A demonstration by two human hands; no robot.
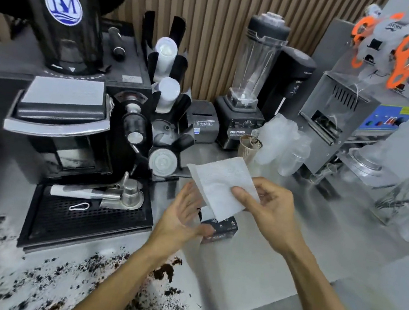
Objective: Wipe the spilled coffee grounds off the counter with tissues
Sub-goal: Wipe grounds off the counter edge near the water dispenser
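dark brown spilled coffee grounds [162, 271] lie nearest you, unwiped on the steel counter [248, 264]. head view: your right hand [269, 205] pinches a white soft paper tissue [220, 183] above the small black tissue box [219, 228]; left hand [182, 217] released, against the box. tissue likely light, limp, tearable: bunch it, grip mid-wad.

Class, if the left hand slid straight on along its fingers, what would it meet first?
Probably the white tissue pinched by the right hand, just past the left hand; depth is unclear.
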